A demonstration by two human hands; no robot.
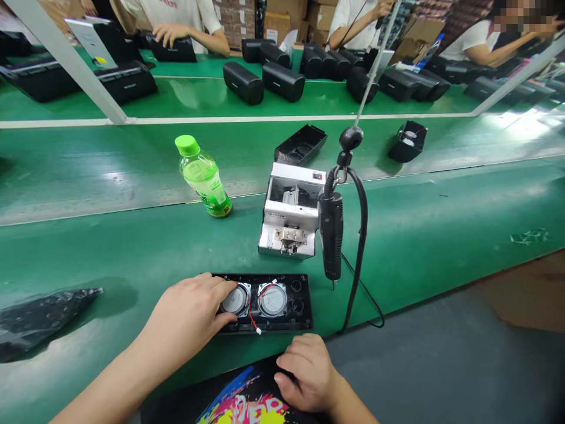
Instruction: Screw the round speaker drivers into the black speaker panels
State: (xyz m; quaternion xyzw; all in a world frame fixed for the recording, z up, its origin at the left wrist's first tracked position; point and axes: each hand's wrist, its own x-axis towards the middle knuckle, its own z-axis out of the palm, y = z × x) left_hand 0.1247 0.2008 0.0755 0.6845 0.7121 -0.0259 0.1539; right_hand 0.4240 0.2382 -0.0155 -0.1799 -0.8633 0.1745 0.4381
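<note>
Round speakers (pixel 272 300) are being held inside an open black speaker case (pixel 301 312) on the green belt (pixel 132 259), with red wires lying across them. The left hand (pixel 185 312) is being pressed over one speaker, its fingers (pixel 223 288) curled and not clearly pinching. The right hand (pixel 306 374) is being rested on a dark printed cloth (pixel 247 400), fingers together. A second case (pixel 408 141) is being kept farther away, a round part showing inside.

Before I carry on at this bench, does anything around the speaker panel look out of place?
One thing does: a red wire by the left speaker driver runs past the lower edge of the black speaker panel and ends in a white connector that is not plugged into anything visible. A green-capped drink bottle also sits on the green work belt.
</note>
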